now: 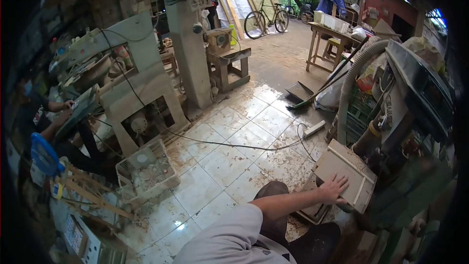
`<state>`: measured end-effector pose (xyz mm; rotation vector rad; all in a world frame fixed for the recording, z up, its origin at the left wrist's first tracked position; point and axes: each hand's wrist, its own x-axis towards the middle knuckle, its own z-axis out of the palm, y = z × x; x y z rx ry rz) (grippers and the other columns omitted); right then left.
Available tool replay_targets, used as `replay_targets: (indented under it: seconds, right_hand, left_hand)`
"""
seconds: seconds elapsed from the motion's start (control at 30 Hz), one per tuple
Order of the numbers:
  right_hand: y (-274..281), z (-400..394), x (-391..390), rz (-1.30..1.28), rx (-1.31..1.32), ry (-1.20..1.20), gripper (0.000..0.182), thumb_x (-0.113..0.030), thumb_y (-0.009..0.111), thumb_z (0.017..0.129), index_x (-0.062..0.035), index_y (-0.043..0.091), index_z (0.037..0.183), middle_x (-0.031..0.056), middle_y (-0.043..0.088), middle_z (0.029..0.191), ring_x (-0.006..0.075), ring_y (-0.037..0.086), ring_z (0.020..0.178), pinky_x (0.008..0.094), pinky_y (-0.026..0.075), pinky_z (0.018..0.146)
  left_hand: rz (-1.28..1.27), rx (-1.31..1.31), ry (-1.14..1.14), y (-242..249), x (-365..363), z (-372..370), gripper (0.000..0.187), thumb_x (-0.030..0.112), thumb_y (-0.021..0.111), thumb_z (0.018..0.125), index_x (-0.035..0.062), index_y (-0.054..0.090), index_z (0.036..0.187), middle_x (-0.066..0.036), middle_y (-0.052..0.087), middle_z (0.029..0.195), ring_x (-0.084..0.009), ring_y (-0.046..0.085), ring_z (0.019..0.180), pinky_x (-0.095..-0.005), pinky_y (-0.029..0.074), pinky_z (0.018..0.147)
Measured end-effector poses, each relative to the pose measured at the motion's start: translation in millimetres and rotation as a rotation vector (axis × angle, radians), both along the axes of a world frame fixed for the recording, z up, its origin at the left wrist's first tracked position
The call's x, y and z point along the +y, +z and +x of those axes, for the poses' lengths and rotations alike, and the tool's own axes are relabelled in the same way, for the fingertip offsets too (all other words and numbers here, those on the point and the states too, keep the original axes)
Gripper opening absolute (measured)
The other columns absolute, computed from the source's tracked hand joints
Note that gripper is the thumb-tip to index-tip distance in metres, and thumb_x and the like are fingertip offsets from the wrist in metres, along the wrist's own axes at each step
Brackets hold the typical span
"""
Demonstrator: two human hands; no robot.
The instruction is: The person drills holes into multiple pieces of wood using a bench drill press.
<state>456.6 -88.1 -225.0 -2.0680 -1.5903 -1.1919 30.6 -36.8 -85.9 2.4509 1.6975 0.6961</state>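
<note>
My left hand [334,189] lies on a pale wooden panel [344,168], its fingers spread and stretched out over the face. Light wooden strips run across the panel, which is tilted at the right, beside my knees. Under its lower edge is a shallow frame or box [315,212] with a dark rim, partly hidden by my forearm and the panel. I cannot see my right hand.
Wood shavings litter the tiled floor [212,181], and a black cable [229,144] crosses it. A plastic crate [163,182] stands left. A ribbed hose [344,93] and dustpan [299,91] are at right. Another person's hands [66,107] work at far left.
</note>
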Motion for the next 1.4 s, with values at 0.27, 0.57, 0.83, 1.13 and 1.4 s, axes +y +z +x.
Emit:
replay_targets:
  seconds: [0.27, 0.57, 0.83, 1.13, 1.4]
  right_hand:
    - [-10.6, 4.5, -4.4, 0.021, -0.026, -0.002, 0.054, -0.058, 0.036, 0.094, -0.0158, 0.067, 0.104, 0.0072, 0.063, 0.095, 0.0235, 0.058, 0.072, 0.0406, 0.049, 0.062]
    - [-2.4, -2.3, -9.4, 0.016, -0.004, -0.033, 0.053, -0.058, 0.037, 0.094, -0.0152, 0.067, 0.103, 0.0069, 0.065, 0.086, 0.0231, 0.061, 0.069, 0.0408, 0.052, 0.061]
    - [3.2, -3.0, -13.8, -0.115, 0.175, -0.046, 0.056, -0.062, 0.043, 0.09, -0.0139, 0.065, 0.109, 0.0102, 0.063, 0.099, 0.0276, 0.062, 0.085, 0.047, 0.051, 0.073]
    - [63.0, -31.4, -46.0, -0.102, 0.197, 0.173, 0.053, -0.054, 0.048, 0.09, -0.0098, 0.06, 0.118, 0.0104, 0.061, 0.108, 0.0303, 0.059, 0.096, 0.0495, 0.046, 0.089]
    - [87.8, -30.0, -42.6, -0.131, 0.206, 0.232, 0.054, -0.053, 0.052, 0.088, -0.0093, 0.059, 0.12, 0.0115, 0.06, 0.111, 0.0316, 0.058, 0.1, 0.0498, 0.045, 0.091]
  left_hand:
    - [0.054, -0.07, -0.121, -7.0, -46.8, 9.3, 0.089, 0.058, 0.054, 0.083, -0.0083, 0.03, 0.138, -0.024, 0.03, 0.144, -0.0344, 0.025, 0.138, -0.0476, 0.017, 0.114]
    - [-0.22, -0.084, -0.034, 25.1, -12.3, -39.1, 0.079, 0.046, 0.067, 0.079, 0.0025, 0.037, 0.137, -0.018, 0.039, 0.138, -0.0326, 0.035, 0.132, -0.0488, 0.024, 0.11]
    - [0.051, -0.028, 0.101, -8.0, -27.2, -41.6, 0.105, 0.051, 0.078, 0.063, 0.0035, 0.029, 0.142, -0.018, 0.029, 0.147, -0.0329, 0.025, 0.138, -0.0502, 0.017, 0.114]
    - [0.05, -0.036, 0.103, -9.4, -27.3, -39.9, 0.104, 0.047, 0.08, 0.063, 0.0033, 0.029, 0.142, -0.018, 0.028, 0.147, -0.0335, 0.024, 0.138, -0.0497, 0.015, 0.114]
    - [0.027, -0.102, 0.104, -11.2, -25.5, -36.3, 0.107, 0.041, 0.084, 0.059, 0.0024, 0.029, 0.142, -0.019, 0.026, 0.148, -0.034, 0.021, 0.139, -0.0504, 0.013, 0.115]
